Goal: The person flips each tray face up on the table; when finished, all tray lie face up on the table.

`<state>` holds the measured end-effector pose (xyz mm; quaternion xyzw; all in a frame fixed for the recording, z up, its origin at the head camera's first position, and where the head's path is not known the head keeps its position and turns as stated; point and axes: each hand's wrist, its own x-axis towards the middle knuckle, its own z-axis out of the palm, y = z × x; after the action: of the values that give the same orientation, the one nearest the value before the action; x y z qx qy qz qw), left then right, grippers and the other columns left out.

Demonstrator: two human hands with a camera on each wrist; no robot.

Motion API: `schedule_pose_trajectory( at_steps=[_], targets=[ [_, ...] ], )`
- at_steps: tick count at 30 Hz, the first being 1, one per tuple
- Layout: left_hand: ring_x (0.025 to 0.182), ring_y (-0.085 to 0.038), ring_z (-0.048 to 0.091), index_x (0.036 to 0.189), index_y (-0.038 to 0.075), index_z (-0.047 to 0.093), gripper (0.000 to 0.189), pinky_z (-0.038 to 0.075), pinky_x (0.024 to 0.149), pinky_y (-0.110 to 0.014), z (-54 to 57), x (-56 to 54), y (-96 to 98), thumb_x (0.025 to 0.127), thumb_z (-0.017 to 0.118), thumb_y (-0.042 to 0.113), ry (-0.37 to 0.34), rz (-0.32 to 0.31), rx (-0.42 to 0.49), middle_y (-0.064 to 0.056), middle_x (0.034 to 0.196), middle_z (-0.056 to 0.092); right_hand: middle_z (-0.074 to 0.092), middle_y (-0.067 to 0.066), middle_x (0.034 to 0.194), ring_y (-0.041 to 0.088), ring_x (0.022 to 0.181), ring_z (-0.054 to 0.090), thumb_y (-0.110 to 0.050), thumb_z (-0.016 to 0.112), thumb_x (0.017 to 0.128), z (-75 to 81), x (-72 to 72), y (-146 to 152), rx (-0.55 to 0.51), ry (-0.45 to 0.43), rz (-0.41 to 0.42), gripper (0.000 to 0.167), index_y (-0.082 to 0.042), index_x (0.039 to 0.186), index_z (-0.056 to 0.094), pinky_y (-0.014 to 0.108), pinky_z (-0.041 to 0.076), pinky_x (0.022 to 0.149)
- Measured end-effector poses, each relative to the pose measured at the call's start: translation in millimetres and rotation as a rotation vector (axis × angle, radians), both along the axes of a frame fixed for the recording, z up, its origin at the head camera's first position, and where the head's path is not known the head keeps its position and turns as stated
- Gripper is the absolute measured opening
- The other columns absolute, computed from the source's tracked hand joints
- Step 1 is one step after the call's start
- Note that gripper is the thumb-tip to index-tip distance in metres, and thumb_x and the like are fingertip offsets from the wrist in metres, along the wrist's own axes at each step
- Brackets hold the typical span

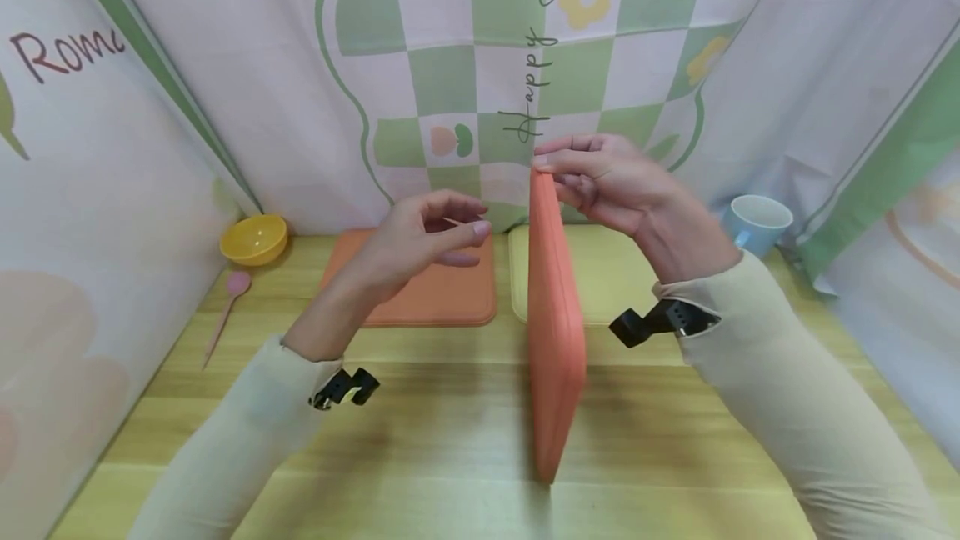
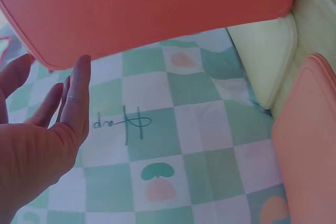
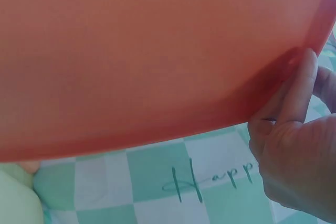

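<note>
Orange panel (image 1: 555, 315) between bowl (image 1: 254, 250) and mug (image 1: 759, 227)

Your wooden table (image 1: 675, 457) carries plenty: orange pad (image 1: 450, 290), pale-yellow pad (image 1: 618, 273), yellow bowl (image 1: 255, 244), pink spoon (image 1: 237, 284) and light-blue mug (image 1: 759, 227)!

My left hand (image 2: 44, 142) holds nothing, its fingers raised at the lower edge of a broad red panel (image 2: 157, 14). Behind hangs a green-and-white checked cloth (image 2: 105, 174) with upside-down lettering (image 2: 134, 121) and a printed fruit (image 2: 160, 190). To the right I see a cream panel (image 2: 268, 56), a pink panel (image 2: 310, 140) and the wooden bench (image 2: 316, 22) showing between them.
</note>
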<state>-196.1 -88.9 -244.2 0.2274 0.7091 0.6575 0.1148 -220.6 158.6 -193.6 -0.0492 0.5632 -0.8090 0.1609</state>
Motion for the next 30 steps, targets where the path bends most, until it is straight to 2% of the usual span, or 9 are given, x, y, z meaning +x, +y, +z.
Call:
schedule_pose_trajectory(
  at_steps=[5,10,16,21,30],
  targets=[
    [0.109,-0.036,0.063,0.125,-0.007,0.062,0.034,0.060,0.086,-0.043,10.7,3.1,-1.9,0.097,0.067,0.011,0.015,-0.010,0.027,-0.023,0.121,0.062,0.067,0.011,0.084,0.012,0.059,0.062,0.006,0.067,0.094,-2.9,-3.6,-13,0.010,0.011,0.009,0.010,0.006,0.103,0.065,0.022,0.060,0.068],
    [0.104,-0.034,0.065,0.121,-0.010,0.065,0.032,0.060,0.086,-0.044,18.7,5.0,-3.8,0.097,0.066,0.011,0.017,-0.001,0.051,-0.026,0.118,0.062,0.065,0.010,0.084,0.009,0.053,0.053,0.006,0.063,0.096,-3.5,-6.8,-25,0.044,0.021,0.018,0.014,0.006,0.110,0.061,0.021,0.059,0.067],
    [0.104,-0.034,0.067,0.120,-0.010,0.067,0.033,0.060,0.087,-0.043,23.2,6.4,-6.3,0.095,0.069,0.011,0.004,0.020,0.071,-0.023,0.115,0.066,0.064,0.010,0.082,0.011,0.056,0.058,0.008,0.062,0.095,-4.0,-7.9,-43,0.037,0.026,0.044,0.016,0.007,0.111,0.059,0.023,0.060,0.067],
    [0.098,-0.029,0.070,0.118,-0.009,0.069,0.031,0.059,0.087,-0.043,26.1,8.7,-10.4,0.094,0.072,0.011,0.017,0.043,0.085,-0.021,0.113,0.069,0.068,0.013,0.088,0.016,0.065,0.068,0.008,0.063,0.094,-5.3,-8.1,-55,0.028,0.022,0.069,0.017,0.008,0.111,0.059,0.024,0.060,0.067],
    [0.097,-0.027,0.070,0.116,-0.006,0.070,0.033,0.061,0.082,-0.043,27.8,10.9,-21.0,0.090,0.076,0.015,0.031,0.146,0.046,-0.018,0.111,0.069,0.069,0.014,0.094,0.019,0.075,0.070,0.006,0.066,0.094,-11.2,-12.5,-76,0.075,0.041,0.080,0.023,0.008,0.116,0.058,0.025,0.060,0.068]
  ],
)
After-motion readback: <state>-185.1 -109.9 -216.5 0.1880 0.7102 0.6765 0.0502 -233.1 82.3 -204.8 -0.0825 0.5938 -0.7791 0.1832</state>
